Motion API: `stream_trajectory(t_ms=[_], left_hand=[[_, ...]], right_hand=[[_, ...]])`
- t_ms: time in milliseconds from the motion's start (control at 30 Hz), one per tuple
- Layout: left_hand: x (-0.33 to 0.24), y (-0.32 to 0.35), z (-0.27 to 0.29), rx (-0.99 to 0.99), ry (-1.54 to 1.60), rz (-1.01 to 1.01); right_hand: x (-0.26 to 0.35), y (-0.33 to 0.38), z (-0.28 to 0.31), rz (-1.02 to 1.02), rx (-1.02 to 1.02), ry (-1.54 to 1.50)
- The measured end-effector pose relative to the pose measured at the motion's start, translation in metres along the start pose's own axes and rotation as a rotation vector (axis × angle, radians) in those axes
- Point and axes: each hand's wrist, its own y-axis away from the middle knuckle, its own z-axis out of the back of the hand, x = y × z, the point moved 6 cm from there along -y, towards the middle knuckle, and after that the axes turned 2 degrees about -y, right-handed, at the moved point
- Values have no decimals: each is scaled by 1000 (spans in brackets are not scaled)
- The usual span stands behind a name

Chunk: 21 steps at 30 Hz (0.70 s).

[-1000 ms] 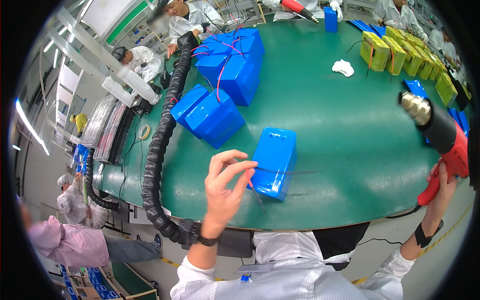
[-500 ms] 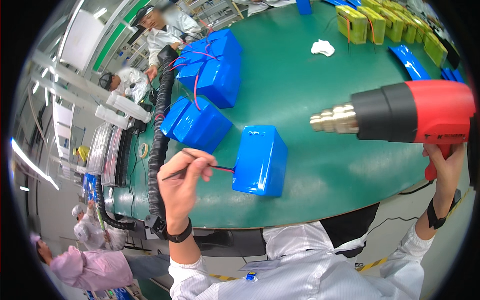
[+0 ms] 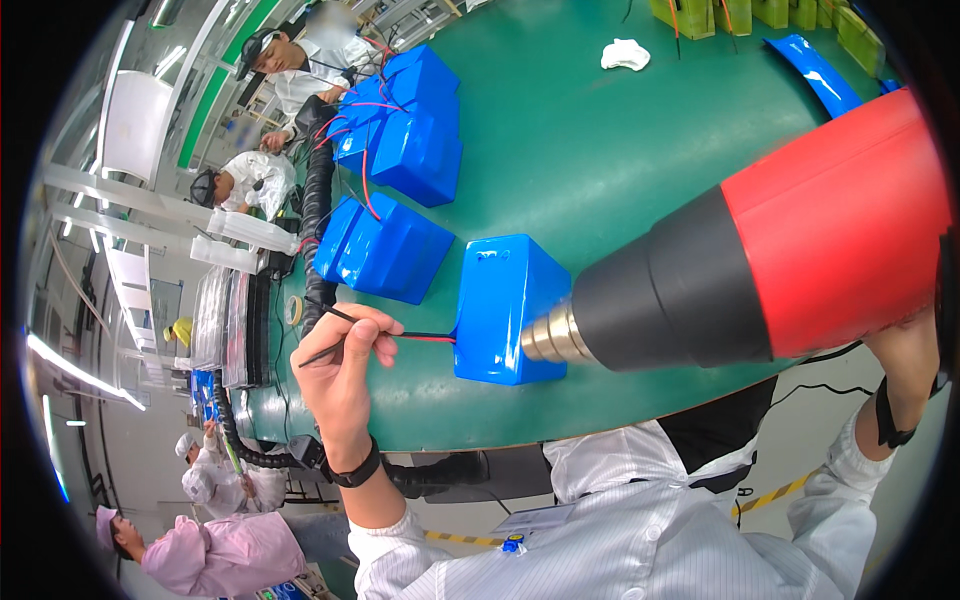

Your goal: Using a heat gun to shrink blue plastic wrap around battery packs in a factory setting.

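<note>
A blue shrink-wrapped battery pack lies on the green table near its front edge. My left hand pinches the red and black wires that come out of the pack's left side. My right hand grips a red and black heat gun by its handle. The gun fills the right of the view, and its metal nozzle points at the pack's near right face, almost touching it.
More blue packs with red wires are stacked to the left and further back. A white rag and yellow-green packs lie at the far side. A black corrugated hose runs along the table's left edge. Other workers sit beyond it.
The heat gun has swung in from the right and close to the pack, its nozzle now at the pack's side. My left hand took hold of the wires and keeps them.
</note>
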Motion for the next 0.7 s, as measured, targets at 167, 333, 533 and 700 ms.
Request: stream_trajectory(t_ms=[167,333,533,700], left_hand=[[4,1,4,-23,10,18],[6,0,5,-23,11,11],[8,-2,3,-30,36,28],[11,5,9,-51,10,37]], right_hand=[[13,-12,-14,85,48,-57],[25,-20,-24,150,85,-97],[37,-29,-27,207,129,-141],[47,-37,-38,265,189,-211]])
